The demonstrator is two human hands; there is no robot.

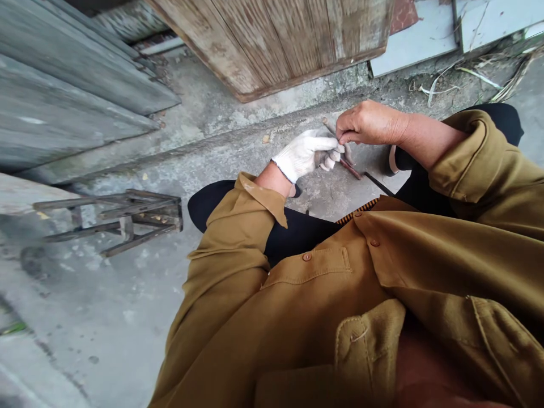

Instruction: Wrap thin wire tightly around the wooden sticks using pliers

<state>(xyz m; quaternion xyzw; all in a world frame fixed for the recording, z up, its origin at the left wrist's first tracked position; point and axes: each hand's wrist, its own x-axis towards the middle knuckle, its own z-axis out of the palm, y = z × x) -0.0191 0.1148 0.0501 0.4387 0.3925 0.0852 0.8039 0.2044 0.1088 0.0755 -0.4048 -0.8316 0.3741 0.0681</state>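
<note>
A white knitted glove (pixel 300 156) covers my left hand (pixel 310 153), its fingers partly bent and somewhat apart. My bare right hand (pixel 365 123) is closed in a pinch at a fingertip of the glove, so the two hands touch. Below and behind them, a thin brown stick-like piece (pixel 351 169) shows low down near the ground, partly hidden by the hands. Close to its end lies a dark narrow bar (pixel 379 183); whether the two are joined I cannot tell.
To the left on the concrete lies a wooden stool (pixel 140 212) on its side. Weathered wooden boards (pixel 293 42) lean ahead, and grey planks (pixel 63 96) fill the upper left. Pale tiles (pixel 419 39) and dry stalks (pixel 505 85) are at upper right.
</note>
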